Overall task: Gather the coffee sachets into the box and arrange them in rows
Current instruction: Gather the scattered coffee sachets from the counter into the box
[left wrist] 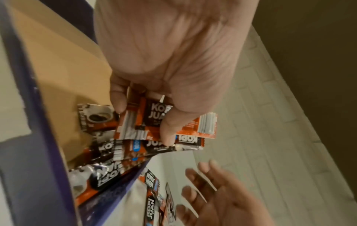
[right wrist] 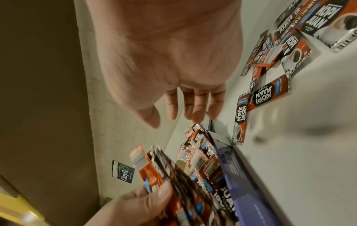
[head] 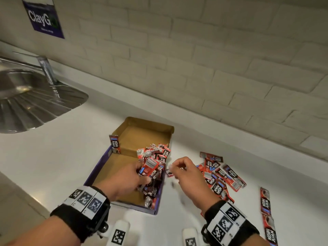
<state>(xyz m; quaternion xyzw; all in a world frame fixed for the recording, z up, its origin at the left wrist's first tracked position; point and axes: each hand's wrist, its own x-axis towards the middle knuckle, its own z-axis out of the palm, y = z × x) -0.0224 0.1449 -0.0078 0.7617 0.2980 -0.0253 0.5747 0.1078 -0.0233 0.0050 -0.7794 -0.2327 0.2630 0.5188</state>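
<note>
Red-and-black foil coffee sachets (head: 156,157) lie heaped in the purple-sided cardboard box (head: 124,167) under the left hand (head: 129,178); others are scattered beside the right hand (head: 186,176).

Left wrist: thumb and fingers (left wrist: 170,131) pinch a fanned stack, probably to square it for a row.

Right wrist: fingers (right wrist: 193,105) spread, holding nothing, hovering over the box edge.

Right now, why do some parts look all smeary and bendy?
Head view: the right hand is motion-blurred and the wall tiles curve from the wide lens. Left wrist view: the left hand looms huge. Right wrist view: the counter smears, though the loose sachets stay readable.
</note>
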